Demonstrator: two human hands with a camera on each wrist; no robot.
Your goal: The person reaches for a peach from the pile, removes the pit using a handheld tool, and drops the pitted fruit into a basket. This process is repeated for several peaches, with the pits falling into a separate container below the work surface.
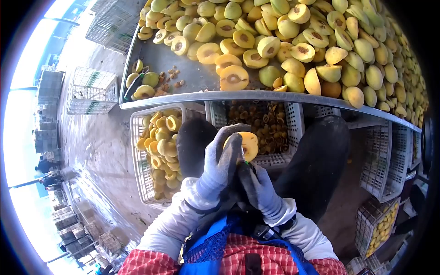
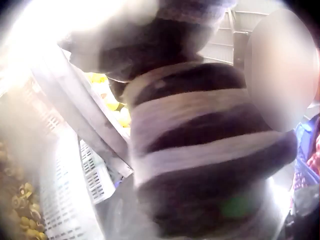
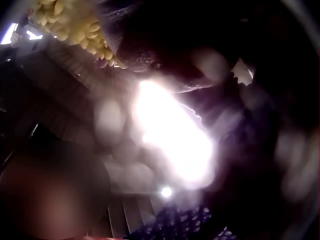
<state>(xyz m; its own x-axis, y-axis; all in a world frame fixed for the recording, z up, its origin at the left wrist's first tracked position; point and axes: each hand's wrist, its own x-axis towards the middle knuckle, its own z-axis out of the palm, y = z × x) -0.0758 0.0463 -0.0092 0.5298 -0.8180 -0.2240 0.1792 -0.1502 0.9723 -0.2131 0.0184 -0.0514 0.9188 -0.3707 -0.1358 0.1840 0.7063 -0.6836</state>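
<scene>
1. Head: left hand (image 1: 214, 162) pinches a peach half (image 1: 250, 145) over the lap; right hand (image 1: 262, 190) grips a green-ended tool (image 1: 246, 162). Hollowed halves (image 1: 161, 149) fill one crate (image 1: 139, 179); the bench (image 1: 192, 81) heap seems left to pit.
2. Left wrist: curled fingers (image 2: 200, 106); peach indistinguishable.
3. Right wrist: glare; cannot tell grip.

I see a red checked shirt (image 1: 282, 256), white oversleeves (image 1: 160, 231), a blue netted overgarment (image 1: 201, 250), black trousers (image 1: 321, 160), each hand (image 1: 215, 167) gloved in lavender and dark grey.
</scene>
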